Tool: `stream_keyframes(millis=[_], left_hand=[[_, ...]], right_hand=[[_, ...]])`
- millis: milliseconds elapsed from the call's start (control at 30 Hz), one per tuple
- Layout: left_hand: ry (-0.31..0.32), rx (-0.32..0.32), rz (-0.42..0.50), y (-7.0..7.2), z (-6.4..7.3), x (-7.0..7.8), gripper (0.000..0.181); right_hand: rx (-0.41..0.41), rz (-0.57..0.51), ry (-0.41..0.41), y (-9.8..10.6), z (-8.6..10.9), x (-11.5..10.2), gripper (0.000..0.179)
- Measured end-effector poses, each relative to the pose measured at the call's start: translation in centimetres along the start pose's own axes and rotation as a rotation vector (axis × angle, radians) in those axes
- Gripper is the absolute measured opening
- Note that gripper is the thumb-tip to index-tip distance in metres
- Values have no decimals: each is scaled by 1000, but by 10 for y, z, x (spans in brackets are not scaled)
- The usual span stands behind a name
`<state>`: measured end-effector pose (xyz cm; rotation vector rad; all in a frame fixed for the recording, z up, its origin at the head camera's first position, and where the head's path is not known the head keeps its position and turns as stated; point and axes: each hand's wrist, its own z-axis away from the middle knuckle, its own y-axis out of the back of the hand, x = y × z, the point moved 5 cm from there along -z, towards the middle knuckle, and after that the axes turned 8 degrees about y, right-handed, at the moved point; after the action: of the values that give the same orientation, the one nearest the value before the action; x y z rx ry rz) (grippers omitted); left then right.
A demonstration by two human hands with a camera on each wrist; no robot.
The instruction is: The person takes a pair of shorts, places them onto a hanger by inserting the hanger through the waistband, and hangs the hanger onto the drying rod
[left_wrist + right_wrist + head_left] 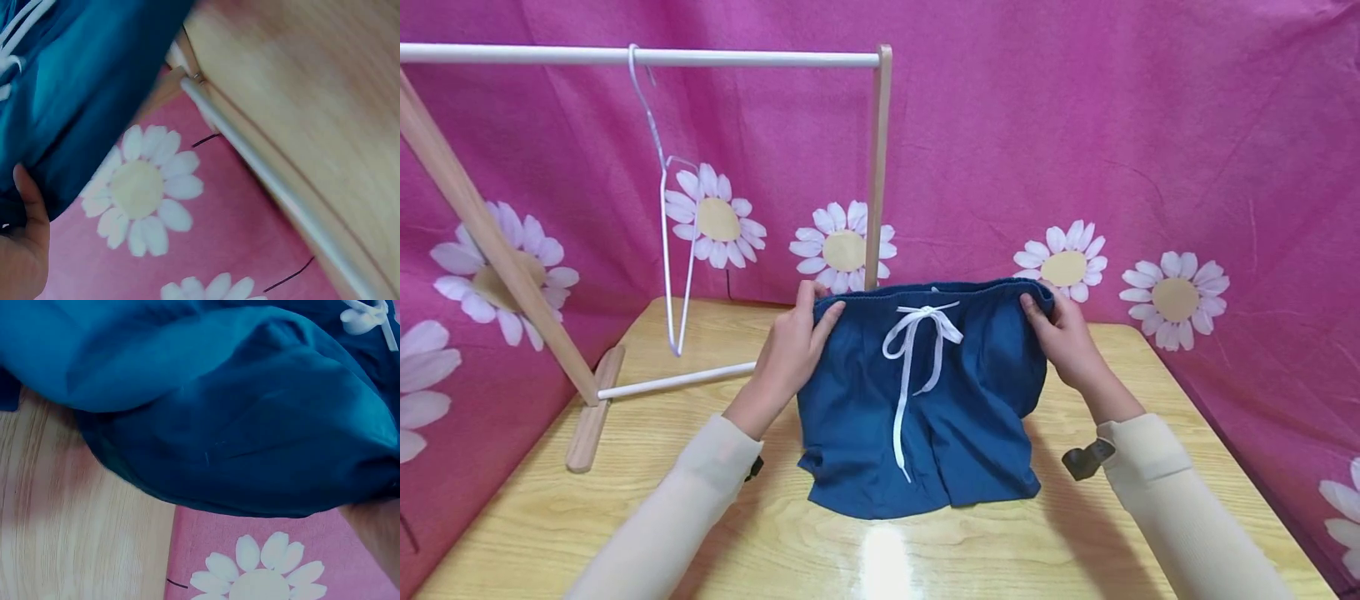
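A pair of dark blue shorts (857, 400) hangs between both hands, its elastic waistband uppermost and its legs low over the table. White drawstrings (910, 350) are tied in a bow at the front. My left hand (793, 346) pinches one end of the waistband, thumb in front. At the opposite end my right hand (1067, 337) grips the band the same way. In the left wrist view the thumb (31, 200) presses on the blue cloth. Folds of the shorts (237, 431) fill most of the right wrist view and hide nearly all of that hand.
A clothes rack with a white top rail (760, 58) and wooden legs stands at the left. On the rail hangs a white hanger (665, 225), turned nearly edge-on. A pink cloth with daisies (1000, 150) surrounds the wooden table (760, 533). The rack's lower bar (677, 381) runs behind the left hand.
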<state>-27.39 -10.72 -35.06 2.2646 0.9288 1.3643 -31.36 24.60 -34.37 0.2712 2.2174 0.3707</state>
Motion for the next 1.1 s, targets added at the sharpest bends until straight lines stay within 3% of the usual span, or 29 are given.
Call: stream_keyframes(millis=[133,200,300,400,533,600,700,833,900,967,1100], left_hand=[[-52,-31,-5,5,2,8,56],[-98,-46,-11,5,4,10,47],[-144,-35,-20,7,7,8,19],[-95,-3,5,8,9,2,8],[63,-7,32,7,8,-7,24],[134,-54,29,5,8,-13,33],[203,-199,17,2,8,-21,48],[210,-478,6,-2,11,-35,55],[181,-561,-5,-3,14,-40,52],[147,-585,-4,-3,16,-44,47],[121,-489,-32,-1,16,-48,41]], right_hand=[[52,40,-20,6,0,4,28],[54,63,-32,8,1,6,29],[44,79,-33,8,4,6,28],[18,106,-8,4,4,1,25],[6,129,57,-2,2,-12,23],[15,129,79,-4,1,-18,23],[53,140,85,-2,-1,-23,22],[103,168,56,4,-3,-18,22],[109,181,34,5,-2,-14,23],[114,192,14,6,0,-10,24],[112,220,-10,4,1,-5,25]])
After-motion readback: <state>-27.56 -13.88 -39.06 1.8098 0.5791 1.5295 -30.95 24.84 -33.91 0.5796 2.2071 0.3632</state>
